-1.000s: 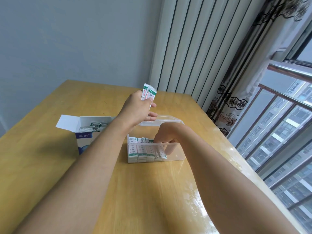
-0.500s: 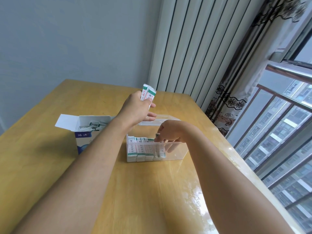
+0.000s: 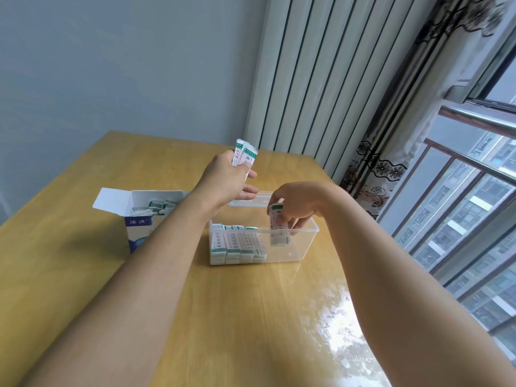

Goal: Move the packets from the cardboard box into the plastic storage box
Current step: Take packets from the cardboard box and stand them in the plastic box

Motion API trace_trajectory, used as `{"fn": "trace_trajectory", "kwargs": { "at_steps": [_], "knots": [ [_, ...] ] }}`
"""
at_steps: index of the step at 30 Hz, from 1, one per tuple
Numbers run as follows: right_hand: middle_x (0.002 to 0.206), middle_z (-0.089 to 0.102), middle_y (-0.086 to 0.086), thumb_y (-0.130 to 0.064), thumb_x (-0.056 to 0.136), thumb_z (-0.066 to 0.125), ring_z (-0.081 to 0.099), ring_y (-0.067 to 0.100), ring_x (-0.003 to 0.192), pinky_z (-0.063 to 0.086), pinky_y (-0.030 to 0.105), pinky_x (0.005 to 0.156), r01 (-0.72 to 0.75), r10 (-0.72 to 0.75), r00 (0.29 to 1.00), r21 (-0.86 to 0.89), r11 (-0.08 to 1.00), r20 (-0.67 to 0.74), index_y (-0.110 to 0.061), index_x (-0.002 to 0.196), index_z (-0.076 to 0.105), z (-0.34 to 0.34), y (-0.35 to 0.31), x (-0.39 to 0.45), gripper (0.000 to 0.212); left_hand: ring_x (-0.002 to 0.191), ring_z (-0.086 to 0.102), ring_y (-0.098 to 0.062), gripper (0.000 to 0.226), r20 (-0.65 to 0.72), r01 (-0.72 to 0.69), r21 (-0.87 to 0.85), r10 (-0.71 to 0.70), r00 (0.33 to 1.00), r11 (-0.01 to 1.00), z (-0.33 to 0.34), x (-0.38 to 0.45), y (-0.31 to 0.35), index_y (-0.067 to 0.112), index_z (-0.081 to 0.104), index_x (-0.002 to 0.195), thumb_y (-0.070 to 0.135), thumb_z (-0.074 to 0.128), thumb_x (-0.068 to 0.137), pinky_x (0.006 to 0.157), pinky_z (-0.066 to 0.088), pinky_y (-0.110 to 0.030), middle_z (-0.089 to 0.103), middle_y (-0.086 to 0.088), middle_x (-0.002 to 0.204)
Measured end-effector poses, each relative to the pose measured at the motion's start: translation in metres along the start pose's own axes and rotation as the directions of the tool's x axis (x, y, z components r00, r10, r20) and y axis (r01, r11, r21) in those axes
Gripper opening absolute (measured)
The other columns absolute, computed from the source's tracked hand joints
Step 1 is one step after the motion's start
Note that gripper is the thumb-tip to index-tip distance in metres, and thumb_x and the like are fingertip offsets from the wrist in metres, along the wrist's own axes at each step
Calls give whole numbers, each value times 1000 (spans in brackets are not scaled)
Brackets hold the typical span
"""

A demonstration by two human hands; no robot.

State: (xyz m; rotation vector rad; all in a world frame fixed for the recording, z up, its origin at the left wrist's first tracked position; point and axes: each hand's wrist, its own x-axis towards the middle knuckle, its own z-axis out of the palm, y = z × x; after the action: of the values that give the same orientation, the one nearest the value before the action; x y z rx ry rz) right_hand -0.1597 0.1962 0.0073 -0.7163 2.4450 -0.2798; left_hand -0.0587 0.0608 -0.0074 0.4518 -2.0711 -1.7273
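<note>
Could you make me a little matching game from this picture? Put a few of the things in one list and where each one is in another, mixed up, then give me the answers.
Things:
1. cardboard box
2. single packet
3. small bunch of packets
4. row of packets

Places:
A. standing at the left end of the plastic storage box
B. in the left hand, above the table
C. pinched by the right hand, partly inside the storage box
D. on the table left of the storage box, flap open

Pairs: 1-D, 2-C, 3-B, 4-A
</note>
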Motion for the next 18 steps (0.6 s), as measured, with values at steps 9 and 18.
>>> {"fn": "trace_trajectory", "kwargs": {
  "at_steps": [9, 18],
  "knots": [
    [115, 74, 8, -4, 97, 45, 78, 21, 83, 61, 44, 91, -128, 142, 989, -263, 956, 36, -10, 138, 56, 23, -7, 32, 44, 80, 76, -23, 32, -8, -8, -10, 8, 1000, 1000, -4, -1, 1, 12, 51, 138, 19, 43, 108, 69, 64, -33, 68, -6, 109],
    [102, 75, 25, -1, 101, 44, 75, 37, 95, 56, 53, 97, -213, 238, 964, -189, 959, 120, 9, 126, 52, 15, -12, 34, 28, 81, 77, -24, 31, -18, -5, -34, 4, 1000, 999, -8, -3, 2, 13, 52, 137, 20, 44, 108, 71, 64, -35, 69, -6, 109]
  ]
}}
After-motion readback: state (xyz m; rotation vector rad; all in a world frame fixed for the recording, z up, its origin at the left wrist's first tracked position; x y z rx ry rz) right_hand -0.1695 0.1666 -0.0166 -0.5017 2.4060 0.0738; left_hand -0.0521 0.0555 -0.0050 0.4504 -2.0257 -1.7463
